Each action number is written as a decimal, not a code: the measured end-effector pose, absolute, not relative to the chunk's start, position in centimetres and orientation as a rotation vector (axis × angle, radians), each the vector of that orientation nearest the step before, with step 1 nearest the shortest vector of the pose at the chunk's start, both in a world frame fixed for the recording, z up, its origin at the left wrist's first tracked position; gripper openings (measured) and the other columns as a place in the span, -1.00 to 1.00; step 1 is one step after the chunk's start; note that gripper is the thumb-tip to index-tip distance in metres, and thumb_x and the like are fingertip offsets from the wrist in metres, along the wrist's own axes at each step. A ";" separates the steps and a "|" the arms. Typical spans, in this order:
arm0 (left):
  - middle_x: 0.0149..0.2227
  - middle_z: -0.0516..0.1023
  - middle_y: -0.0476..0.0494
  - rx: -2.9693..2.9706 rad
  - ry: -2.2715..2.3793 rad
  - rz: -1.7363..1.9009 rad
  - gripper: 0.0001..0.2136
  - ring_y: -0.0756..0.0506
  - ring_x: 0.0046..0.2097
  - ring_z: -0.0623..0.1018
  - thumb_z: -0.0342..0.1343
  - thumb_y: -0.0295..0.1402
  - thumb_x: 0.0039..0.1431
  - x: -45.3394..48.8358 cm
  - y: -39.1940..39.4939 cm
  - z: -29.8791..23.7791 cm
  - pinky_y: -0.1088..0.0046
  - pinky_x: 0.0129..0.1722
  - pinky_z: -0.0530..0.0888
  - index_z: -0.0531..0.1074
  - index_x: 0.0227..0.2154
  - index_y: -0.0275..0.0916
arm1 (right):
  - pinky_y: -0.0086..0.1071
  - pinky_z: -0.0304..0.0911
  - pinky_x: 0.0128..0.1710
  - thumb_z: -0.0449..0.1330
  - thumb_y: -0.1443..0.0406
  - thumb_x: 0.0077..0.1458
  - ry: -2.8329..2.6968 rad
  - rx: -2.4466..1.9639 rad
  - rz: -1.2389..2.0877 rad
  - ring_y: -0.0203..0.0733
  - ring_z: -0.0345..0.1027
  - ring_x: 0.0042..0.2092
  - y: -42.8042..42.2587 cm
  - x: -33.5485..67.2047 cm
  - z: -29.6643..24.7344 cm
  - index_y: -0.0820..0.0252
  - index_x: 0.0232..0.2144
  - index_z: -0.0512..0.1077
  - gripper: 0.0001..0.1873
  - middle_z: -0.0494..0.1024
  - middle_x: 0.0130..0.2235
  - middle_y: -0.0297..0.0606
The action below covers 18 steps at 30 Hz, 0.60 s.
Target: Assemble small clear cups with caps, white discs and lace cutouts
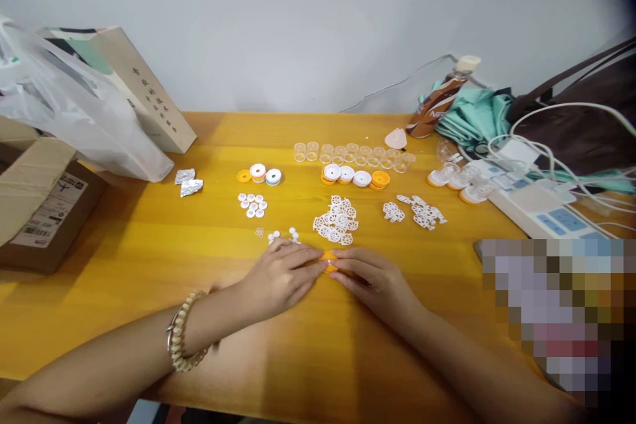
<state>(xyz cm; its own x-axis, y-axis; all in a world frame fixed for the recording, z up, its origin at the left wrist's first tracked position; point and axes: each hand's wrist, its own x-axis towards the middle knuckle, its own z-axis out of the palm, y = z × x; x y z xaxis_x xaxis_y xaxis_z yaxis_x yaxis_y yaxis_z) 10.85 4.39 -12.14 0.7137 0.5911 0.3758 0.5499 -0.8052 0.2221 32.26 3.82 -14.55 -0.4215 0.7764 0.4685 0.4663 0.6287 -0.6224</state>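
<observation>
A small orange piece [328,262] is held low at the front middle of the wooden table [124,258] and is pinched from both sides. The left hand [283,278] is closed on its left edge with the fingertips drawn together. The right hand [375,281] is closed on it in the same way from the right, so that the fingertips of the two hands nearly meet. Most of the piece is hidden by the fingers, and whether it rests on the table cannot be told. A beaded bracelet [185,341] is worn on the left wrist.

Just beyond the hands a pile of white lacy pieces [336,220] is spread, and a smaller white scatter [417,211] lies to its right. A few white bits [283,235] lie just beside the left fingertips, and a cluster of small white caps [252,205] is seen further back on the left.

Behind these a row of clear cups [352,154] is lined up, with orange and white discs [352,177] set just in front of it. Three more discs [258,174] are placed apart to the left, near two foil scraps [189,183].

At the left edge a plastic bag [74,112] is draped beside a cardboard box [40,205]. At the right a tilted bottle [440,99], a teal cloth [474,119], a dark bag [586,112] and a power strip [541,209] with white cables are gathered
</observation>
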 end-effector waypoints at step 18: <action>-0.23 0.50 -0.13 2.582 1.157 0.688 -0.83 -0.06 -0.17 0.44 -0.01 -0.44 0.17 8.8 8.1 -10.2 0.33 -0.16 0.33 0.43 -0.22 -0.23 | -0.33 0.37 -0.19 0.18 0.42 0.02 -2.106 -0.892 0.494 -0.21 0.43 -0.18 3.8 31.9 -14.2 0.10 -0.28 0.40 -0.82 0.54 -0.24 -0.21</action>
<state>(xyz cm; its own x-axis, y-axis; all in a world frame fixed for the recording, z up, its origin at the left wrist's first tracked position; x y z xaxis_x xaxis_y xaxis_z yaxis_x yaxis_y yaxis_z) 8.83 8.14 -10.21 0.5781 0.7493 0.3231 0.6419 -0.6621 0.3869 31.91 3.82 -14.25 -0.4490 0.7335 0.5102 0.4300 0.6779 -0.5963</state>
